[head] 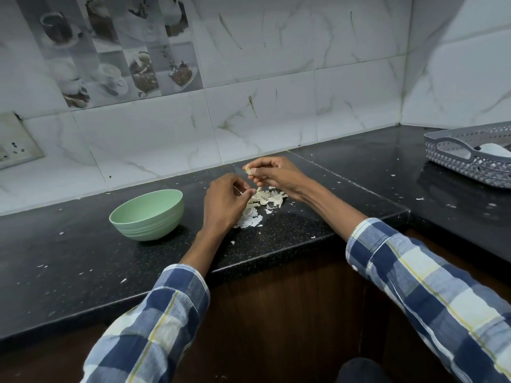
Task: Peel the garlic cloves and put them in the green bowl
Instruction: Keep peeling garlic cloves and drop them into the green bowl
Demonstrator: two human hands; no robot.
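The right hand (pixel 276 175) is raised slightly above the black speckled table (pixel 290 230), with its fingers (pixel 262 164) curled and pinching a garlic clove (pixel 248 170) at their tips. The clove is pale and shows just at the left edge of that hand.

The left hand (pixel 225 201) sits near and to the left of the right hand, just apart from it. Its thumb and forefinger are pressed together at the tips; a thin pale sliver appears between them, but it is too small to identify.

A pile of white garlic peels (pixel 261 207) lies on the table directly below and between the two hands. Small peel scraps are scattered across the table surface.

The green bowl (pixel 148 214) stands upright on the table to the left of the left hand, near it but not touching. Its inside shows only in part, and no contents are visible in that part.

A grey perforated basket (pixel 456 158) sits at the far right of the table, well apart from the hands. White marbled wall tiles (pixel 276 106) back the table, with a wall socket (pixel 13 145) at the far left. Both forearms wear blue checked sleeves (pixel 414 272).
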